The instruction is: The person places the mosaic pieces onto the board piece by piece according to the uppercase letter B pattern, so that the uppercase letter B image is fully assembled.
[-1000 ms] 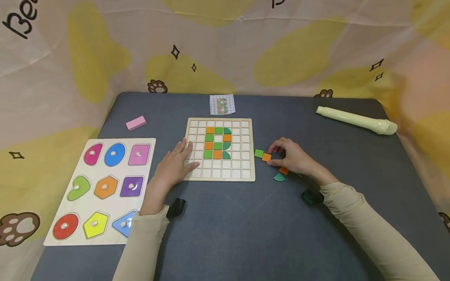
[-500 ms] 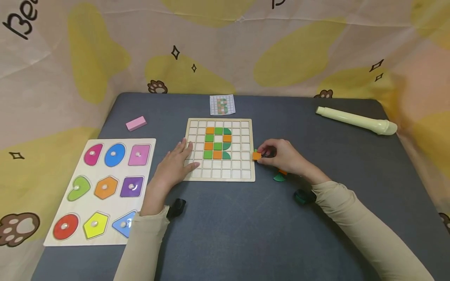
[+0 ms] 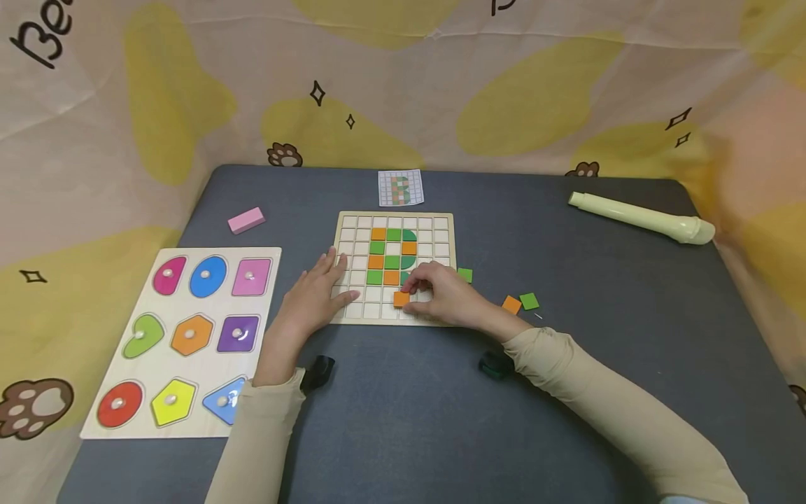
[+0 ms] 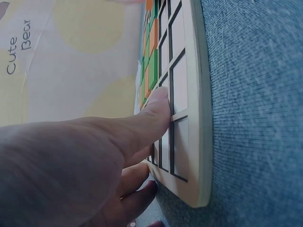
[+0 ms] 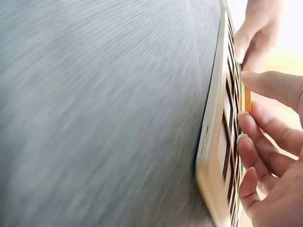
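Note:
My left hand (image 3: 310, 301) lies on the left edge of the gridded board (image 3: 423, 315), fingers spread; in the left wrist view its thumb (image 4: 158, 106) rests on the squares. Between thumb and fingers, my right hand (image 3: 450, 294) pinches an orange square (image 3: 401, 299) over the board's lower part, just below the coloured tiles. The orange square (image 5: 247, 92) shows edge-on in the right wrist view. Orange, light green and dark green tiles (image 3: 392, 262) form a pattern on the board, its lower right tile partly covered by my right hand.
Loose green squares (image 3: 465, 275) (image 3: 529, 301) and an orange square (image 3: 511, 304) lie right of the board. Behind it is a patterned card (image 3: 401, 187). A shape puzzle (image 3: 204, 371) and pink block (image 3: 246, 220) are at left, a pale green microphone-shaped object (image 3: 642, 217) at right.
My right hand has moved left from the loose tiles to above the board, carrying an orange square. My left hand has stayed on the board's edge.

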Available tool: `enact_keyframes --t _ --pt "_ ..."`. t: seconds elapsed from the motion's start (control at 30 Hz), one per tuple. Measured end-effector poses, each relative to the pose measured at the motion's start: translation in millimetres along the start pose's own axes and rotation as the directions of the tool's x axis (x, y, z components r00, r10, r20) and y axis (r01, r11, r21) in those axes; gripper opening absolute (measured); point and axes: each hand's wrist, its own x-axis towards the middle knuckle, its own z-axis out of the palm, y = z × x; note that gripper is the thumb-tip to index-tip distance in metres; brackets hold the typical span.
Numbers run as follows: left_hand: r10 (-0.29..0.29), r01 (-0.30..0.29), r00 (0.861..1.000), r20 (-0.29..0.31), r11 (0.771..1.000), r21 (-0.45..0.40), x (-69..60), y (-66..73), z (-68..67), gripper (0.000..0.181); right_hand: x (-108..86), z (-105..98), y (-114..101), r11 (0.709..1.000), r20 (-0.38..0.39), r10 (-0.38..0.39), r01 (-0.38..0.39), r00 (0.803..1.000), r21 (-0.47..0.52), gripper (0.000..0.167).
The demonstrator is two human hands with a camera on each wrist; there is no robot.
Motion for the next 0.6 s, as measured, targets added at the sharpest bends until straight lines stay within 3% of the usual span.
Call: enact_keyframes --t 0.27,0.6 --pt "0.012 -0.012 1.0 -0.006 1.0 0.009 -0.4 0.1 0.1 0.079 19.3 13 -14 1.0 0.009 -0.006 0.006 1.0 -0.004 0.02" --pt "0.007 -0.007 1.0 -0.006 1.0 0.008 -0.9 0.1 -0.7 0.079 30.7 26 -23 0.996 -0.077 0.034 -0.039 0.996 -0.074 0.019"
